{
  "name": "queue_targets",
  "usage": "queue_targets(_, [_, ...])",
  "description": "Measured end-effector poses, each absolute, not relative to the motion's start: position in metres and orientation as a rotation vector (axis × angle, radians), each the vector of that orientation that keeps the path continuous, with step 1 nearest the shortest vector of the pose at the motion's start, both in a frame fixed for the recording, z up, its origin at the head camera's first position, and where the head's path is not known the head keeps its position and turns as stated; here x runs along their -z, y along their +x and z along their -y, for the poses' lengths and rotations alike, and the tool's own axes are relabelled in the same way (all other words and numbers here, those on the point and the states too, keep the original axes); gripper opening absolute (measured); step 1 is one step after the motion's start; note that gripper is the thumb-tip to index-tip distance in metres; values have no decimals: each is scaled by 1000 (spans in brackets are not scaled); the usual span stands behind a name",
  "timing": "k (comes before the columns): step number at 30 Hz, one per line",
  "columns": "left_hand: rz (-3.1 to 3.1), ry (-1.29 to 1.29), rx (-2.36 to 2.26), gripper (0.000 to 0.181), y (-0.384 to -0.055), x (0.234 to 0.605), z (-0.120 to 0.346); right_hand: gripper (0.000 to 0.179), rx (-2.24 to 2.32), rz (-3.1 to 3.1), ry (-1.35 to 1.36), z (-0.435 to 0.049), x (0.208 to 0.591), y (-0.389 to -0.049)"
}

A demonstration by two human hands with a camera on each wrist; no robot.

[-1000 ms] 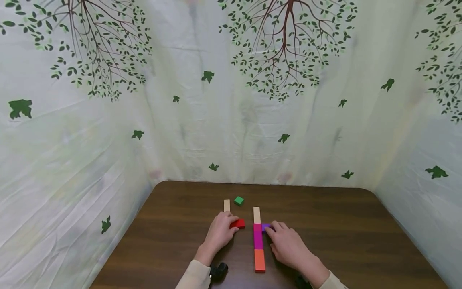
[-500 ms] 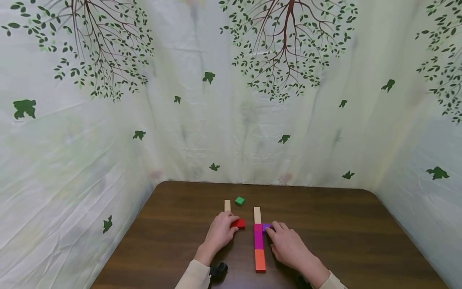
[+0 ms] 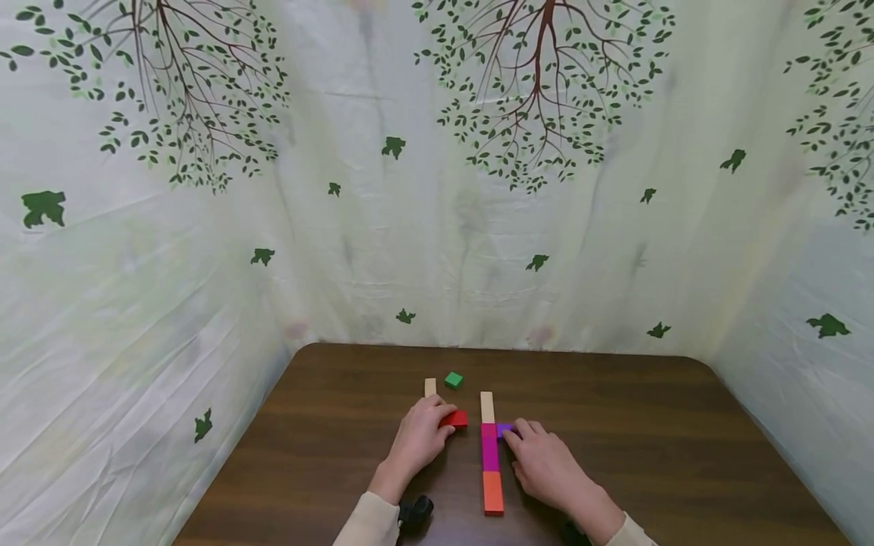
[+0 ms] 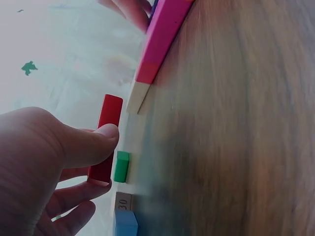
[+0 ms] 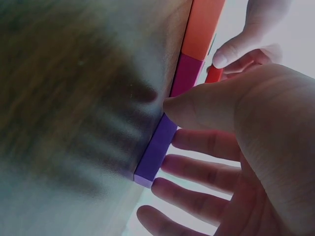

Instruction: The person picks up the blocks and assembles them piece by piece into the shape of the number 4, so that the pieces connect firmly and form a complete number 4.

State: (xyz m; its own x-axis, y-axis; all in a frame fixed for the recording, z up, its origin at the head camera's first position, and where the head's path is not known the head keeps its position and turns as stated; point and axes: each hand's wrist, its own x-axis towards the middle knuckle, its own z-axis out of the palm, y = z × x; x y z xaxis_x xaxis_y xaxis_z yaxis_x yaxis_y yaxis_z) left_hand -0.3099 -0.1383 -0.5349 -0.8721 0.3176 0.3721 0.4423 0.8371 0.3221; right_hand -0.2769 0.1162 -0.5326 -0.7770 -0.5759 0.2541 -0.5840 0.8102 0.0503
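Observation:
My left hand (image 3: pixel 418 434) pinches a red block (image 4: pixel 109 112) between thumb and fingers, raised over the table in the left wrist view. With thumb on one side and fingers on the other, my right hand (image 3: pixel 544 462) holds a purple block (image 5: pixel 156 150). One end of that block meets the side of a magenta block (image 3: pixel 489 447), which lies flat in a straight column. An orange block (image 3: pixel 492 493) forms the near end of this column and a plain wooden block (image 3: pixel 487 407) the far end.
Beyond my left hand lie a green block (image 3: pixel 454 381) and another plain wooden block (image 3: pixel 430 387), partly hidden by the hand. A blue block (image 4: pixel 126 223) shows beside a wooden block marked 30 (image 4: pixel 123 200). A leaf-print curtain (image 3: pixel 464 227) hangs behind the brown table (image 3: pixel 649 425).
My left hand has shifted slightly right and away from me with the red block. The right hand and the purple block have stayed in place.

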Motion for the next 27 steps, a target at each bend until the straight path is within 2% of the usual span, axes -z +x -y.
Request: queue_targets(27, [2713,-680,539,28,-304,546,117,49,-37,2818,885,-114,532,-278])
